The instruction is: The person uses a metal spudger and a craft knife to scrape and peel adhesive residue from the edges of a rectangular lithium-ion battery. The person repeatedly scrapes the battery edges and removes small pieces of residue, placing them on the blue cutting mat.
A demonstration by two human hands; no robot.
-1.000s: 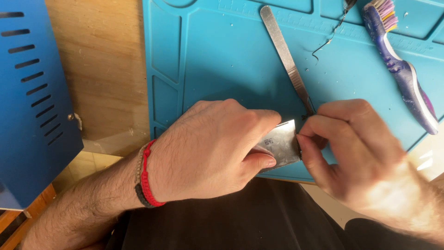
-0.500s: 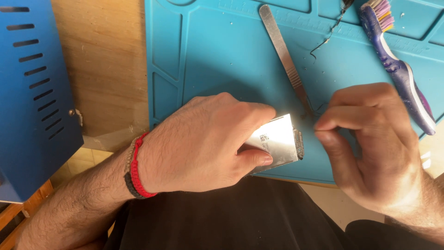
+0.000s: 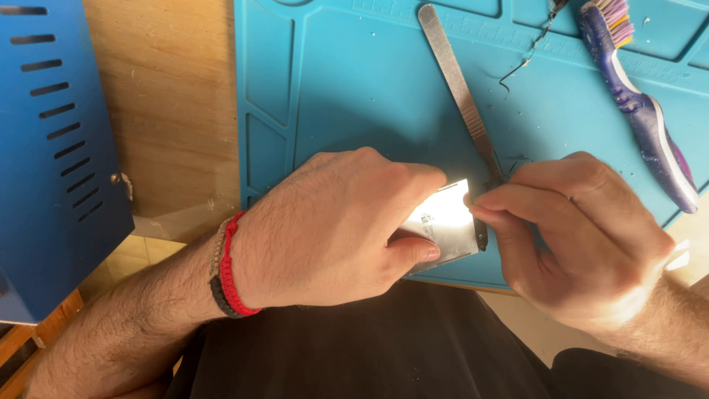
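Observation:
My left hand (image 3: 332, 225) grips a small flat silver metal device (image 3: 445, 225) over the near edge of the blue work mat (image 3: 354, 89). Only the device's shiny right end shows past my fingers. My right hand (image 3: 583, 236) has thumb and forefinger pinched together at the device's right edge; whether anything is between them is hidden. A red and black braided band circles my left wrist.
A metal spatula tool (image 3: 459, 89) lies on the mat, reaching down to my right fingers. A purple toothbrush (image 3: 642, 111) lies at the right, a thin bent wire (image 3: 528, 52) near the top. A blue vented metal box (image 3: 52, 155) stands left on the wooden table (image 3: 170, 111).
My right hand drew away from the device half a second ago and has now returned to pinch at its right edge. My left hand keeps holding the device.

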